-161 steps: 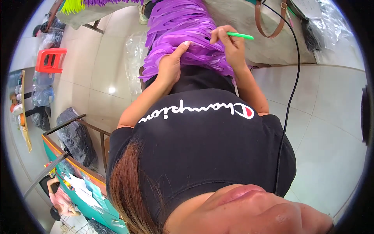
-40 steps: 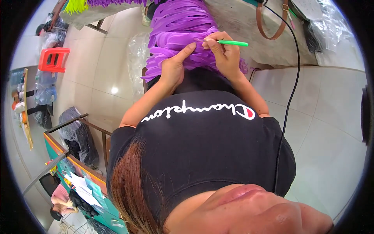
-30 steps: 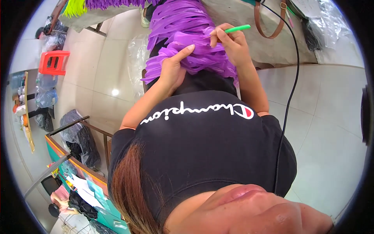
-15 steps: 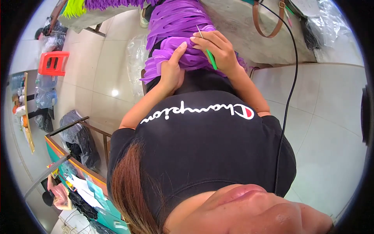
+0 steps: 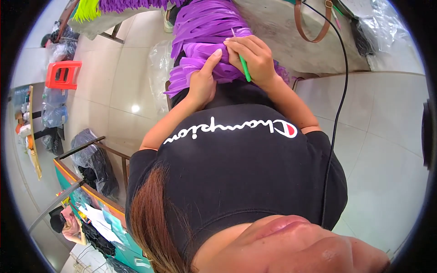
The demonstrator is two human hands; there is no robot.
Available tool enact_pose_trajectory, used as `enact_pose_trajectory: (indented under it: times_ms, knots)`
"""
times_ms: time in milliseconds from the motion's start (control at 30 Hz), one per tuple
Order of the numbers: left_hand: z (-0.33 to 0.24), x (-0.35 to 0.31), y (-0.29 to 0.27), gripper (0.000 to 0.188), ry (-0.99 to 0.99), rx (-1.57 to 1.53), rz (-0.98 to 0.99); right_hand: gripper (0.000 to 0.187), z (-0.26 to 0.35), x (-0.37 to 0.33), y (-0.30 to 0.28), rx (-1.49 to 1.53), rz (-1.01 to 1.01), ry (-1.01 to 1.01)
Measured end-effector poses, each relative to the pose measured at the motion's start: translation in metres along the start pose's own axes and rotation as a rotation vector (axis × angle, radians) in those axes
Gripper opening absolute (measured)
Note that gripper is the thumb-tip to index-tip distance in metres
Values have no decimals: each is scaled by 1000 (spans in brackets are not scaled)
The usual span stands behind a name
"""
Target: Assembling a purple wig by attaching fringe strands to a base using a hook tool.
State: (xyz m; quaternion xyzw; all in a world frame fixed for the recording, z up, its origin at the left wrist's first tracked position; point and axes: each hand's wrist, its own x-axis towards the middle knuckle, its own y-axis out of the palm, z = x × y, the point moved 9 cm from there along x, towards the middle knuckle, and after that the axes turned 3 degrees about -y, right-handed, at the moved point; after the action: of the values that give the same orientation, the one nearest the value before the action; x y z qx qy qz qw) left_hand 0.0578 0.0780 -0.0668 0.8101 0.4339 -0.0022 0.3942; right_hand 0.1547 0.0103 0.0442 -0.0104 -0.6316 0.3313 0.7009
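A long bundle of purple fabric strips [image 5: 207, 27] runs from the far work surface onto my lap. My left hand [image 5: 203, 85] is closed on the near end of the bundle, thumb on top and fingers hidden below. In my right hand [image 5: 253, 57] is a slim tool with a green handle [image 5: 246, 70] and a thin metal tip. The handle sticks out below my fingers, and the tip shows just above them, close against the strips. Both hands are near each other, with strips between them.
A grey table [image 5: 291, 50] stands ahead on the right, with a brown strap [image 5: 314, 38] and clear plastic bags [image 5: 387, 27]. A black cable [image 5: 344, 82] hangs down at right. At left are a red stool [image 5: 63, 75], a plastic bag [image 5: 160, 68], and a person [image 5: 70, 223] farther off.
My right hand has shifted slightly, and less of the tool's metal tip shows. The left hand has moved a little to the right. The distant person has shifted posture.
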Motion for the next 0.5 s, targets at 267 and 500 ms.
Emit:
enact_pose_trajectory:
  times_ms: [267,500]
  knots:
    - [-12,-2,16,37,25,-58,133,10,-53,-31,-31,72,-133,401]
    - [-23,-4,21,41,88,-36,179,19,-199,-216,-86,-552,24,803]
